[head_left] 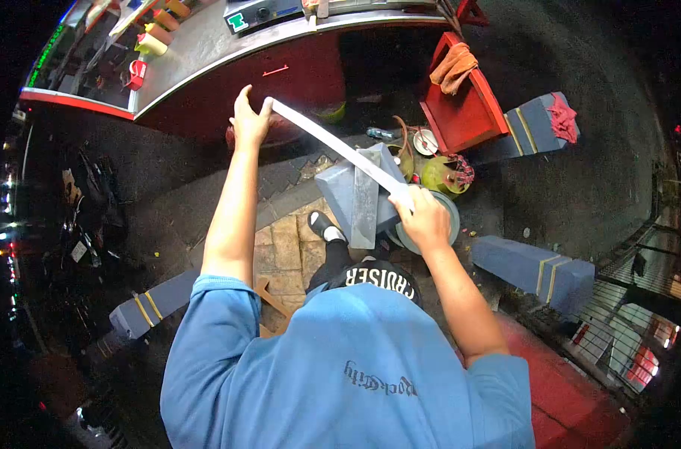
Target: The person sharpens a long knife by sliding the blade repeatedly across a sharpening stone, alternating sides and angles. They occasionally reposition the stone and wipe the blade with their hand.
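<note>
Blue cotton sleeves fill the near edge, above worn stone paving (284, 247) and dark asphalt lit only by night lamps. Both bare arms stretch a flat, pale, smooth strip (333, 144) taut on a slant: the right hand (424, 218) is closed around its lower end, the left hand (249, 120) pinches its upper end by thumb and fingers. Under the strip stands a grey painted concrete block (359, 196), beside a round green gas cylinder (443, 176). Farther off, a red wooden stool (464, 105) carries an orange rag, and a curved steel counter (228, 41) rims a red cart.
</note>
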Motion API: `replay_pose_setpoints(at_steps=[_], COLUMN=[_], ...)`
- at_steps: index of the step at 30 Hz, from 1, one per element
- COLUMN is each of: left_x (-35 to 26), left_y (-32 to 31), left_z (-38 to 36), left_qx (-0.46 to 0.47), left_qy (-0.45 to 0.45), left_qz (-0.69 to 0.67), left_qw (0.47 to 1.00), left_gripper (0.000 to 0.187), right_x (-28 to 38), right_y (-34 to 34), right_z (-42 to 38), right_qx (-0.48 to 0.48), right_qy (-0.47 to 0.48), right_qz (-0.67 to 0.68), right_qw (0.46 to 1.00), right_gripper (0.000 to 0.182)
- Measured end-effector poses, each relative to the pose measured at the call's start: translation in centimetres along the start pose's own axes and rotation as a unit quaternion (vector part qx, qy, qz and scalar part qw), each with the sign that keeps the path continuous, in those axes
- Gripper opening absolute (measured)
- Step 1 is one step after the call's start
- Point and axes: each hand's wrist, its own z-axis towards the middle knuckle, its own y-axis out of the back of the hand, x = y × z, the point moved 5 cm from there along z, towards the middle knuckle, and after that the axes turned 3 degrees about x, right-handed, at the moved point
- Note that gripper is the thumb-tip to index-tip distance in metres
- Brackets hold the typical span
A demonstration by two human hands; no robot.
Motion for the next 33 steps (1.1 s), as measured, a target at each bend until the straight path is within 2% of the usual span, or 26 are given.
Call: replay_pose_setpoints(at_steps=[1,3,5,8,11,13,15,17,19,21,22,23,25,27,28,29,31,33], left_x=[-0.9,-0.1,-1.3,-7.5,-13.3,-15.4,-17.6,-19.0,-18.1,-16.5,-14.9,-13.4,-11.8,-10.2,-10.0,-9.7,-8.8,-9.5], left_y=[0.5,-1.2,-2.3,-1.0,-0.4,-0.4,0.4,2.0,4.1,6.1,6.5,6.5,6.7,5.4,4.3,3.0,0.2,-1.0], left_z=[-0.1,-2.3,-7.3,-16.6,-24.1,-27.4,-29.0,-28.9,-27.1,-24.6,-23.6,-22.7,-22.1,-22.2,-22.7,-23.4,-24.4,-25.1], left_qx=[0.004,0.026,0.077,0.101,0.136,0.128,0.165,0.145,0.058,-0.077,-0.124,-0.143,-0.138,-0.087,-0.066,-0.044,0.01,0.034], left_qy=[0.016,-0.013,-0.022,-0.046,-0.07,-0.091,-0.084,-0.076,-0.065,-0.05,-0.046,-0.018,0.009,0.008,-0.008,0.013,0.05,0.033], left_qz=[0.026,-0.05,-0.106,-0.04,0.028,-0.068,-0.02,-0.051,-0.164,-0.279,-0.292,-0.346,-0.402,-0.376,-0.372,-0.392,-0.354,-0.278], left_qw=[1.0,0.998,0.991,0.993,0.988,0.985,0.982,0.985,0.983,0.956,0.947,0.927,0.905,0.923,0.926,0.919,0.934,0.959], left_gripper=[0.069,0.07,0.07,0.074,0.081,0.085,0.087,0.084,0.078,0.062,0.056,0.05,0.043,0.04,0.039,0.042,0.048,0.054], right_x=[-0.2,-0.9,-3.6,-8.6,-13.4,-14.0,-16.2,-14.4,-14.1,-15.4,-15.1,-14.5,-12.9,-13.7,-14.1,-14.1,-13.9,-14.4], right_y=[-0.1,-0.1,1.1,3.3,5.9,9.1,11.0,14.0,15.1,14.0,13.7,13.6,11.7,9.4,8.4,7.6,7.3,7.4], right_z=[-0.6,-2.4,-7.5,-15.8,-24.5,-27.9,-30.5,-29.5,-28.6,-28.0,-27.0,-25.6,-24.2,-23.6,-23.8,-24.1,-24.1,-24.8], right_qx=[0.009,0.017,0.016,0.029,0.102,0.115,0.13,0.121,0.118,0.175,0.202,0.202,0.3,0.32,0.347,0.372,0.384,0.387], right_qy=[-0.006,-0.008,-0.034,-0.042,-0.083,-0.124,-0.111,-0.097,-0.087,-0.175,-0.124,-0.115,-0.19,-0.168,-0.207,-0.245,-0.236,-0.273], right_qz=[0.014,0.031,0.034,0.047,0.016,0.002,0.018,0.052,0.086,0.197,0.191,0.188,0.351,0.383,0.422,0.459,0.447,0.439], right_qw=[1.0,0.999,0.999,0.998,0.991,0.986,0.985,0.987,0.985,0.949,0.952,0.954,0.866,0.85,0.812,0.769,0.773,0.764], right_gripper=[0.035,0.035,0.034,0.034,0.035,0.035,0.038,0.039,0.041,0.045,0.039,0.039,0.029,0.022,0.023,0.024,0.024,0.021])
